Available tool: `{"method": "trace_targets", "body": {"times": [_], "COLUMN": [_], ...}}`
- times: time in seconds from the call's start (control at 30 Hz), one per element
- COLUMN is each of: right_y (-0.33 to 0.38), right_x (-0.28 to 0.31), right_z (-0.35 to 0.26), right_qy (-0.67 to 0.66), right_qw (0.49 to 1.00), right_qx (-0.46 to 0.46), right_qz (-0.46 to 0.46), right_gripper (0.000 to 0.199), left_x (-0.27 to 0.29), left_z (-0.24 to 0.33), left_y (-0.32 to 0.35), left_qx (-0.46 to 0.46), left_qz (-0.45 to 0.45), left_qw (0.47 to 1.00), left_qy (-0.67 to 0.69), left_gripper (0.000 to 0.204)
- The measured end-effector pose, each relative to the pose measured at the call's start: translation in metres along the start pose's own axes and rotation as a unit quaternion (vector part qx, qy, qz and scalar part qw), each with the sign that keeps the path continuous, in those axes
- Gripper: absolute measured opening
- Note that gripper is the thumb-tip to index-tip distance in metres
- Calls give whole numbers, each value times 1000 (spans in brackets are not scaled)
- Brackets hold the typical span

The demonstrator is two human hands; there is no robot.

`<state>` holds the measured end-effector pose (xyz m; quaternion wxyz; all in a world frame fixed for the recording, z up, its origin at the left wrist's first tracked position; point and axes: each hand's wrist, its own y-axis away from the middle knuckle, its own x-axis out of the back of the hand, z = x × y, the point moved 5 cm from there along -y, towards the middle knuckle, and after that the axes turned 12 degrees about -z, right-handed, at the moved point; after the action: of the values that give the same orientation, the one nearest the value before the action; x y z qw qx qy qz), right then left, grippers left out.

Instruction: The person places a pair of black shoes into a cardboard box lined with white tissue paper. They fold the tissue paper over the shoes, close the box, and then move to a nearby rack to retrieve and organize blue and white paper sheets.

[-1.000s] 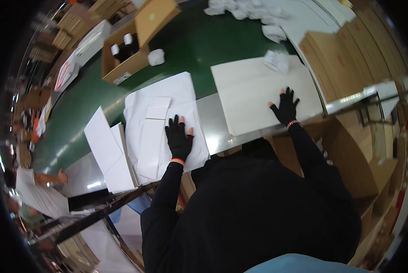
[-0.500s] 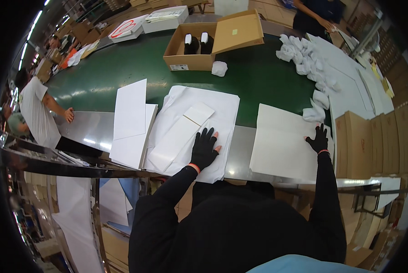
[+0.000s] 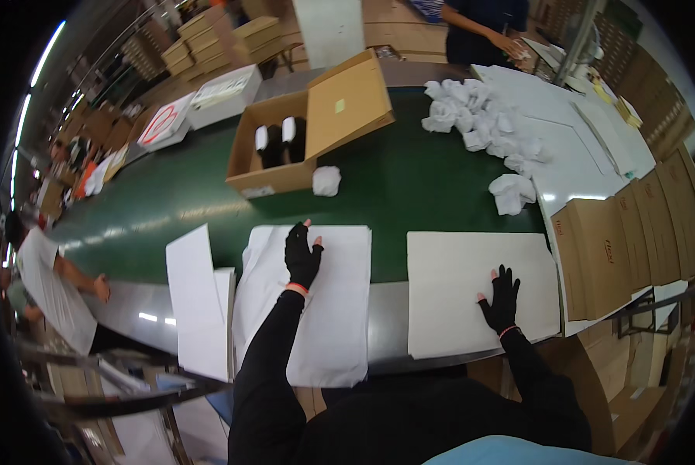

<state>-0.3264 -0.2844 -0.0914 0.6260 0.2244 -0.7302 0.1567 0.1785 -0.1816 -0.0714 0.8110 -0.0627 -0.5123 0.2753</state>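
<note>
White paper sheets [image 3: 332, 310] and a cream paper stack [image 3: 444, 298], lying respectively beneath our left hand [image 3: 303, 257] and right hand [image 3: 502, 304], both open and grasping nothing, could, we judge, slip or crease if either palm dragged sideways.

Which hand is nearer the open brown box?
Left: the left hand is on the near side of the brown box; the right hand is farther off, to the right.
</note>
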Motion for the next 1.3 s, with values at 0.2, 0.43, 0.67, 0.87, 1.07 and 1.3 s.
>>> {"method": "trace_targets", "body": {"times": [0.2, 0.43, 0.67, 0.87, 1.07, 1.3], "right_y": [-10, -2, -5, -10, -8, 3], "right_x": [11, 9, 9, 14, 23, 19], "right_z": [-15, -16, -8, -5, -10, -10], "right_qy": [-47, -48, -30, -43, -30, -10], "right_qw": [998, 999, 999, 999, 999, 1000], "right_qx": [30, -6, 2, -12, -17, -18], "right_qz": [-7, -25, -19, -18, -22, -14], "right_gripper": [78, 77, 77, 79, 78, 76], "left_x": [-91, -95, -36, 55, 50, 71], "left_z": [-65, 213, 66, -99, -138, -52], "left_y": [-98, -117, -119, -153, -182, -180], "left_qx": [69, -184, -181, -18, 18, -117], "left_qz": [4, -185, -25, 7, -171, -109], "left_qw": [995, 923, 965, 983, 901, 972], "left_qy": [-73, 283, 189, -182, -399, -169], "left_gripper": [59, 49, 50, 71, 41, 37]}}
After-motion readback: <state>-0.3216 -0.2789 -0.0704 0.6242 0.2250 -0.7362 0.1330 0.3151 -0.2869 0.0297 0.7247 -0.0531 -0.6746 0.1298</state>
